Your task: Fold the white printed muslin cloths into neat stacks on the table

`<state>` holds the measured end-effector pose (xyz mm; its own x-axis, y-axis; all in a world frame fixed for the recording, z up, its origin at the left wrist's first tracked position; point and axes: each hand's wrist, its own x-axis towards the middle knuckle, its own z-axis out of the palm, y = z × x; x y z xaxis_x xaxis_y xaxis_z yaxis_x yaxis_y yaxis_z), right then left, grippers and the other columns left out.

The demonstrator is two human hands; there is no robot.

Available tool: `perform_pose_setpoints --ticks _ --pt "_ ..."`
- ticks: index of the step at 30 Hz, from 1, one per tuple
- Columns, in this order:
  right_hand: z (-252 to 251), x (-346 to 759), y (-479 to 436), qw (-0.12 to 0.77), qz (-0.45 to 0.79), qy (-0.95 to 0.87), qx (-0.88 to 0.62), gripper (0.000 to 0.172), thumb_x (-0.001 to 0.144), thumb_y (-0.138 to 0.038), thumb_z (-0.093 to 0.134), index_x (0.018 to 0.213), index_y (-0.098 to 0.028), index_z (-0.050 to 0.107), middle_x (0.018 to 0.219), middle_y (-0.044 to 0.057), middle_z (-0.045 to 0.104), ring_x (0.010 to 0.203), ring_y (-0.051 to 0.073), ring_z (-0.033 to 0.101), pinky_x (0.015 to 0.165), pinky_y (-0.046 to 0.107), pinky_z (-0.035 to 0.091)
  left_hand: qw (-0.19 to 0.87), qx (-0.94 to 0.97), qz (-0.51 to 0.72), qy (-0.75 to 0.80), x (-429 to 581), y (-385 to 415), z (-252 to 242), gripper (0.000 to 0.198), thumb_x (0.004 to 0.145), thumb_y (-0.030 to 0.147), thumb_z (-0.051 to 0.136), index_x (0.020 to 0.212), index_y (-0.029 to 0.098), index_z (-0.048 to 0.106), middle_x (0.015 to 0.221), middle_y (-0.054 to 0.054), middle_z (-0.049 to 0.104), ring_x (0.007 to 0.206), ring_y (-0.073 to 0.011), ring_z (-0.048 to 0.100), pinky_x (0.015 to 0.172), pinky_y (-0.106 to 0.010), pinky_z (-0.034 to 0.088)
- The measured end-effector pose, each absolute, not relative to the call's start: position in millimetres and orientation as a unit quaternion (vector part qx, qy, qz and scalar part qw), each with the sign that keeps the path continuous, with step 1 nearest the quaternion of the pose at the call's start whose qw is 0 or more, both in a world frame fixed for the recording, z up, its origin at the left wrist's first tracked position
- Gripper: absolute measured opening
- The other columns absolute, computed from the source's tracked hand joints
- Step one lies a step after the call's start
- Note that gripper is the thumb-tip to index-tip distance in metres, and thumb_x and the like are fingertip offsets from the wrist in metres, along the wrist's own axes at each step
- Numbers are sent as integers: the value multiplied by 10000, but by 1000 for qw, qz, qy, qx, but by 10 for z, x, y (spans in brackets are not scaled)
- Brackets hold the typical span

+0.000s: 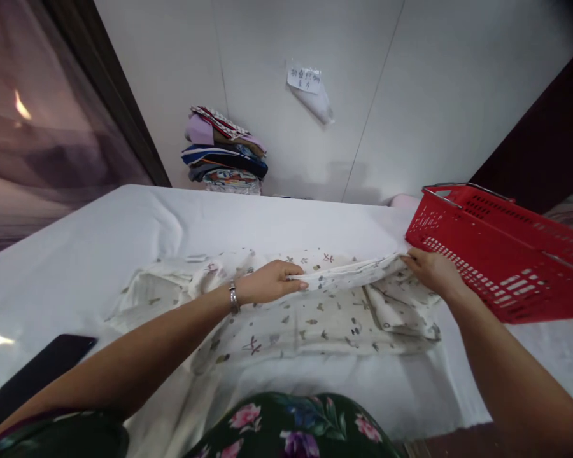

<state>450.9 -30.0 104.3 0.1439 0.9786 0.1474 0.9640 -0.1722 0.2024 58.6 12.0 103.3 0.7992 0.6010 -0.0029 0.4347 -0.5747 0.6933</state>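
Observation:
A white cloth garment point(315, 324) with small printed motifs lies spread on the white-covered table point(286, 219). My left hand point(272, 281), with a bracelet at the wrist, pinches a raised edge of it near the middle. At the right end of the same edge, my right hand point(430, 270) grips the fabric between thumb and fingers. Between the two hands the edge is lifted into a narrow, fairly taut fold. A part of the garment lies folded over under my right hand, and its left part lies loose and wrinkled. I cannot tell which kind of garment it is.
A red plastic basket point(496, 248) with metal handles stands close to my right hand. Folded clothes point(225, 152) are stacked at the table's far edge by the wall. A dark flat object point(42, 372) lies by my left forearm. A labelled plastic bag point(310, 92) hangs on the wall.

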Motion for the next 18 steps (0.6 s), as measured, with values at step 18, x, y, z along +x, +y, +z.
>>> perform_pose_setpoints --ticks 18 --pt "1041 3026 -410 -159 -260 794 526 572 828 -446 503 1346 -244 366 660 -31 561 583 125 492 564 223 343 103 928 146 328 778 29 927 191 837 309 445 805 181 583 754 -25 625 677 -153 561 594 -257 374"
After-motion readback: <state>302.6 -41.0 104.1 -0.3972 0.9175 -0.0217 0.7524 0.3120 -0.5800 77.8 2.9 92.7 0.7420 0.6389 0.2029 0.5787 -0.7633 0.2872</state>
